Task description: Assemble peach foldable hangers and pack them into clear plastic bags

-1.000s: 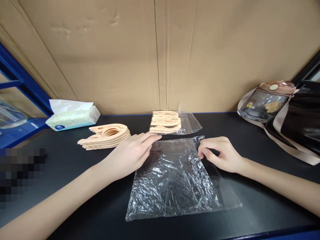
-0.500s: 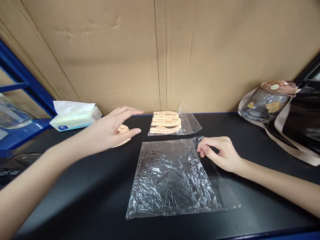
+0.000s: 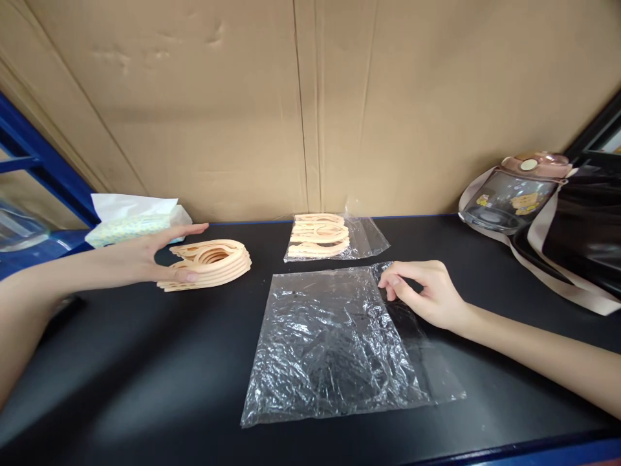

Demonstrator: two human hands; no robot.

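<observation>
A stack of peach-coloured folding hangers (image 3: 220, 268) lies on the left of the black table. My left hand (image 3: 152, 259) is at the stack's left end, thumb along the near side and fingers stretched apart behind; whether it touches is unclear. On the table in front of me, a clear plastic bag (image 3: 325, 349) lies flat and wrinkled, with nothing inside. The fingers of my right hand (image 3: 422, 291) are closed on this bag's upper right edge. Behind it sits a second clear bag (image 3: 369, 238) containing several similar hangers (image 3: 320, 236).
A tissue pack (image 3: 130, 220) stands at the back left beside a blue metal frame (image 3: 43, 162). At the right are a strapped drink bottle (image 3: 509, 200) and a dark bag (image 3: 589, 233). A cardboard wall (image 3: 218, 116) closes off the table's (image 3: 160, 382) back.
My left hand has moved left from above the table's middle to the hanger stack, uncovering most of it. My right hand stays at the edge of the clear bag.
</observation>
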